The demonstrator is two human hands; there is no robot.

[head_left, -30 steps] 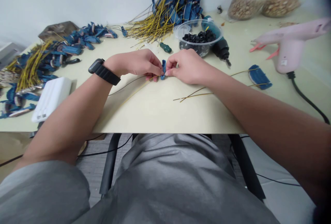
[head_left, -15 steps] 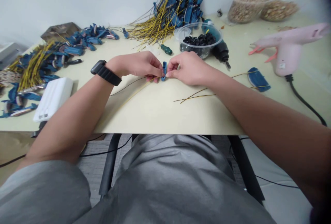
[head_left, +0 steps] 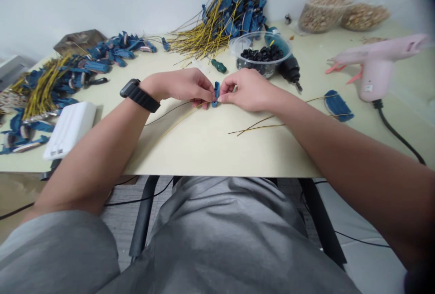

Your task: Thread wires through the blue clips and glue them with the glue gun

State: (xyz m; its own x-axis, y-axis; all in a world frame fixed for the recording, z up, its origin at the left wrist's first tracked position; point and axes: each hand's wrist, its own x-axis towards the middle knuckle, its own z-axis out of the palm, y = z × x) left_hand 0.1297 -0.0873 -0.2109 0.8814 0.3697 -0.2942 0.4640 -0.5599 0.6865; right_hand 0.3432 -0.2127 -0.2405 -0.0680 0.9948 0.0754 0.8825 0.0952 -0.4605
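Note:
Between my hands, just above the table, is a small blue plastic part (head_left: pixel 216 93) standing on edge. My left hand (head_left: pixel 193 88), with a black watch at the wrist, is closed on the part's left side. A thin dark wire and a yellow wire (head_left: pixel 176 125) trail from those fingers toward my left forearm. From the other side, my right hand (head_left: pixel 246 89) pinches the part between thumb and forefinger. Under my right forearm lie more thin wires (head_left: pixel 258 125), running to another blue part (head_left: pixel 338 105) on the table.
Behind my hands stand a clear bowl (head_left: pixel 287 54) of small black pieces, a green screwdriver handle (head_left: pixel 219 65) and a power tool (head_left: pixel 288 65). A pink glue gun (head_left: pixel 377 67) lies right. Left are a white box (head_left: pixel 71 128) and wired blue parts (head_left: pixel 95 66).
My hands keep nearly the same grip and place on the blue part. The view has shifted very slightly.

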